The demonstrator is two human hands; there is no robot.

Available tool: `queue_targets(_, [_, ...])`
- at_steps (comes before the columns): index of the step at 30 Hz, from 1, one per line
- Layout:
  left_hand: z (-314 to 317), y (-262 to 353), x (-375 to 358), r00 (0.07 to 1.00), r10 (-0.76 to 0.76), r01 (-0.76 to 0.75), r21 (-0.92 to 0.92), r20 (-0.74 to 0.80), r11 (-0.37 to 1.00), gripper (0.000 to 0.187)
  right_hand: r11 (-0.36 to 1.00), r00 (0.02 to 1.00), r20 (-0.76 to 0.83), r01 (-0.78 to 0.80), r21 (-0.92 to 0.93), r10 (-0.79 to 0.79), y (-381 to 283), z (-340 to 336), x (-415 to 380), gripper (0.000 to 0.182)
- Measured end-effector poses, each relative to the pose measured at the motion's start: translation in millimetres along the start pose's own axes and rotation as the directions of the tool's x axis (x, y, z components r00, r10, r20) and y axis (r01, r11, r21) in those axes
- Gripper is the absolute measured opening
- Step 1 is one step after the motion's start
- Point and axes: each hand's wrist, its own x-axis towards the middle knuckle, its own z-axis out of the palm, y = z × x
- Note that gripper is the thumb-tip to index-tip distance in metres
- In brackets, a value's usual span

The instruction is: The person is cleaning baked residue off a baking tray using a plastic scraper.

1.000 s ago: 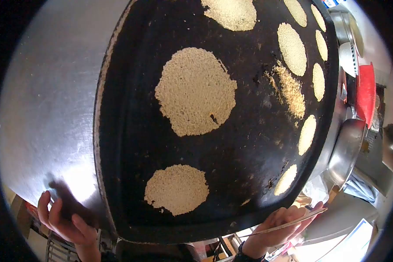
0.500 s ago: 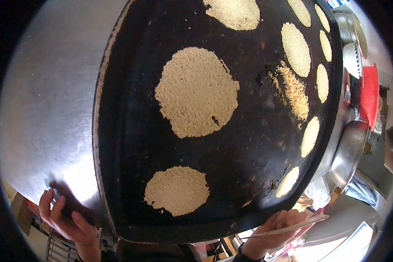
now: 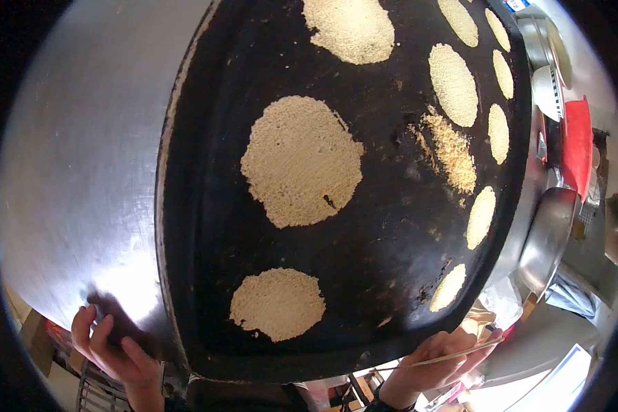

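My left hand (image 3: 117, 350) is at the lower left with its fingers apart, over the shiny metal surface (image 3: 82, 172) beside the griddle; nothing is in it. My right hand (image 3: 446, 360), at the lower right by the griddle's near corner, is closed on a thin flat piece (image 3: 460, 353), seen edge-on. On the black griddle (image 3: 364, 254) lie several pale flatbreads, among them a large one (image 3: 302, 161) in the middle and a smaller one (image 3: 278, 304) nearer to me. A heap of golden crumbs (image 3: 452, 152) lies toward the right side.
Beyond the griddle's right edge stand a metal bowl (image 3: 551, 237), a red basin (image 3: 577, 147) and a white bowl (image 3: 546, 93). A clear plastic bag (image 3: 502, 302) is near the right corner. A metal rack (image 3: 99, 393) shows at the bottom left.
The view has shifted slightly, so the griddle and flatbreads appear moved. My left hand sits a little lower and farther right in view. My right hand still holds the thin piece.
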Motion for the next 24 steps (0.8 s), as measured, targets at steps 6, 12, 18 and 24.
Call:
queue_targets(6, [4.3,-4.1,-4.0,1.000,-0.015,0.013,-0.123,-0.021,0.992,0.040,0.994,1.000,0.009,-0.031,0.105,0.030,-12.3,5.9,3.1,0.098])
queue_targets(12, [8.4,-6.8,-4.9,0.973,-0.224,0.184,-0.417,-0.047,0.890,0.044,0.955,0.991,0.001,0.132,0.266,-0.137,9.6,8.9,5.5,0.075])
queue_targets(18, [5.8,-4.1,-7.3,0.987,-0.085,0.067,-0.132,-0.136,0.989,0.040,0.992,0.998,0.010,-0.059,0.112,0.058,-3.0,2.9,-3.0,0.101])
queue_targets(24, [4.9,-6.9,-7.0,0.994,-0.050,0.043,-0.072,-0.100,0.996,0.031,0.955,0.984,0.172,-0.086,0.283,0.038,-27.1,7.6,13.2,0.091])
